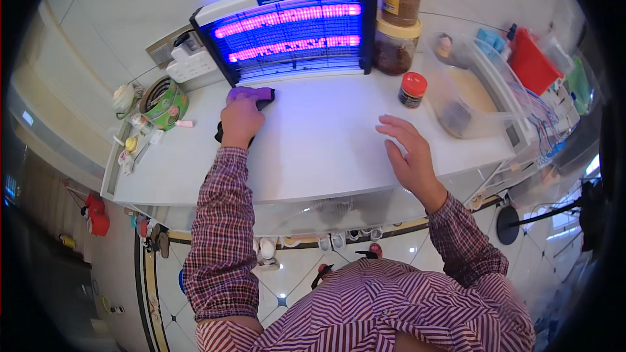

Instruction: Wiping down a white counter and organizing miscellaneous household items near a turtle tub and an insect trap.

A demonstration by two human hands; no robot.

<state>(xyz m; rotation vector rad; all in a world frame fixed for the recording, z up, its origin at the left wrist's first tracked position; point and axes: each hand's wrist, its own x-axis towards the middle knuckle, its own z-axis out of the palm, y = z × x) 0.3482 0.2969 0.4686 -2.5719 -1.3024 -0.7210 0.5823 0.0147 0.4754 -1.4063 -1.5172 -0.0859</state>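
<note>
My left hand (243,120) grips a bunched dark cloth (264,94), which looks purple under the lamp, on the white cabinet top (313,146). It rests just in front of the lower left corner of a lit LED mosquito killer (293,34) leaning by the wall. My right hand (406,149) hovers over the right part of the top with its fingers apart and nothing in them. Beyond it stands a small jar with a red lid (413,90). Part of the cloth is hidden under my left hand.
Two stacked jars (397,44) stand right of the lamp. A clear plastic bin (469,93) holds a pale substance, with a red container (533,61) behind. At left are a green patterned tin (166,103), small trinkets and a white plug adapter (191,64). Shoes (337,241) line the floor below.
</note>
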